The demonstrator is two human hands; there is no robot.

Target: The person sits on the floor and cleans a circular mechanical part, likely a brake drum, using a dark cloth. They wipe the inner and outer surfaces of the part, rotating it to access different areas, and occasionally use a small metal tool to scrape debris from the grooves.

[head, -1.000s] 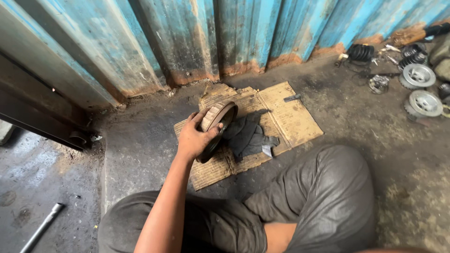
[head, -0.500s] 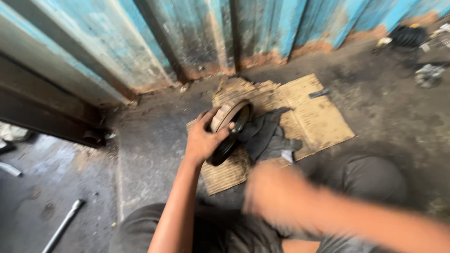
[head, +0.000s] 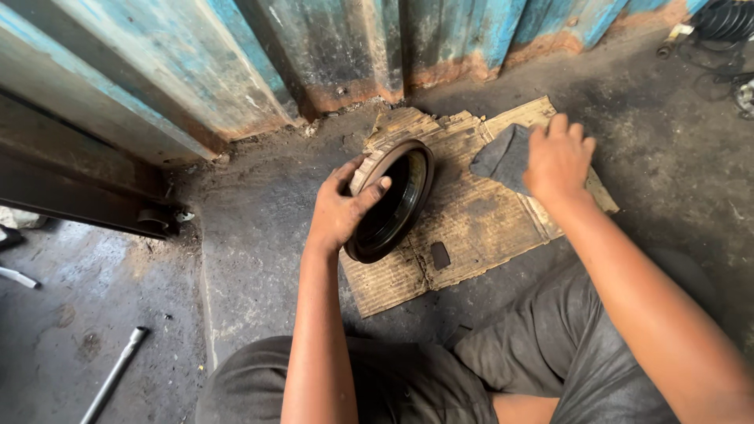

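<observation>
Head | L hand point(head: 339, 210) grips drum point(head: 391, 201) | R hand point(head: 556, 157) hides cloth point(head: 503, 157)

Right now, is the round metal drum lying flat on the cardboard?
No, the left hand holds the drum tilted up on its edge on the cardboard.

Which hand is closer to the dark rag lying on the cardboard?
The right hand. It rests on the dark rag, on its right edge. The left hand is farther to the left, holding the rim of the round metal drum.
</observation>
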